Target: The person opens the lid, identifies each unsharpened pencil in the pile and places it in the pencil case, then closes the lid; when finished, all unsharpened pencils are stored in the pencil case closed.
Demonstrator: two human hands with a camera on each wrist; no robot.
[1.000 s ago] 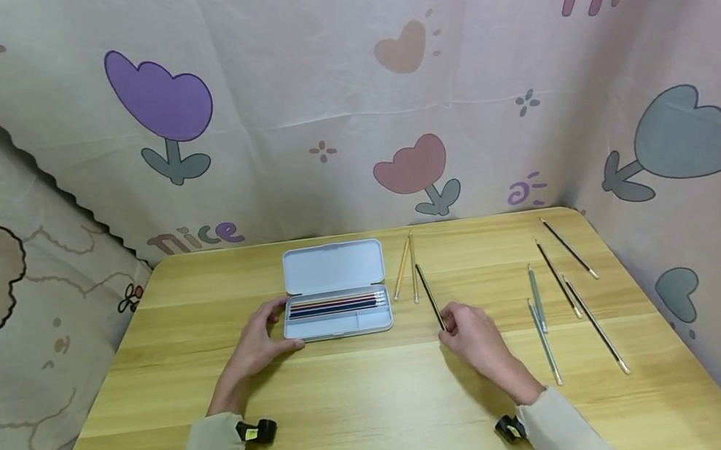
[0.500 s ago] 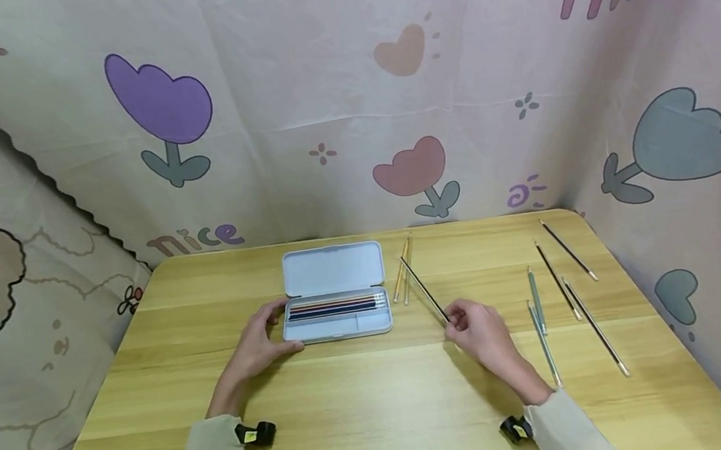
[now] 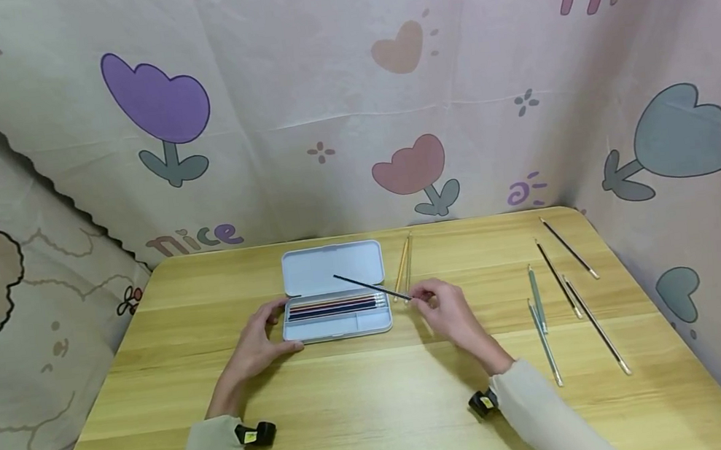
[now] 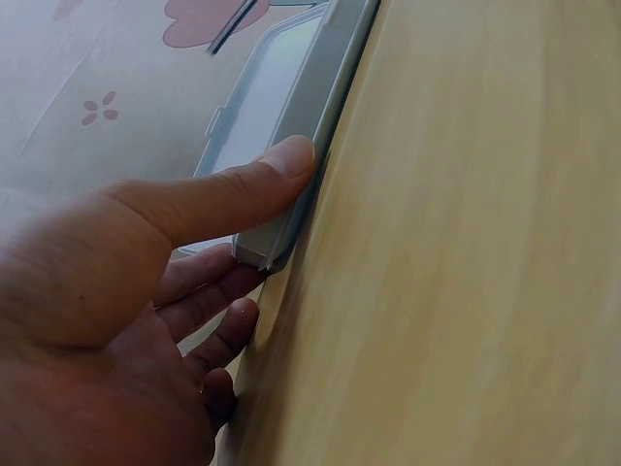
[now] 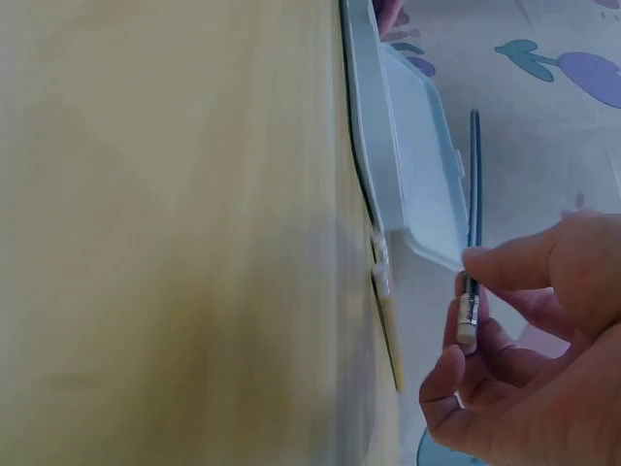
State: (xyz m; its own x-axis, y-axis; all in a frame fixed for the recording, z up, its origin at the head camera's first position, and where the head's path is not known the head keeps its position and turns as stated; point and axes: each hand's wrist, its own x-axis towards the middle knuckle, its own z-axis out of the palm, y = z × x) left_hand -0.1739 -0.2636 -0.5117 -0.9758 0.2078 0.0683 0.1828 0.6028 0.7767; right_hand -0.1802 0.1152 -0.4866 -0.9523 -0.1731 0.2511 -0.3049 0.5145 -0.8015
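An opened light-blue pencil case (image 3: pixel 338 326) lies on the table, with several pencils (image 3: pixel 332 306) in its rear compartment. My left hand (image 3: pixel 259 344) holds the case's left end, the thumb (image 4: pixel 289 155) on its front wall and the other fingers around the end. Between the thumb and fingers of my right hand (image 3: pixel 450 312) is a dark pencil (image 3: pixel 367 284), pinched near its white eraser (image 5: pixel 468 335). This pencil is tilted in the air, its far end in front of the raised lid (image 3: pixel 319 267). The hand itself is just right of the case.
Two yellow pencils (image 3: pixel 400 265) lie right of the case. Farther right are two green pencils (image 3: pixel 537 302) and several dark pencils (image 3: pixel 598 328) on the wooden table (image 3: pixel 367 415). A printed cloth (image 3: pixel 291 63) hangs behind the table and along its sides.
My right hand has moved left and away from me, lifting the dark pencil and swinging its far end left over the case. My left hand has stayed on the case.
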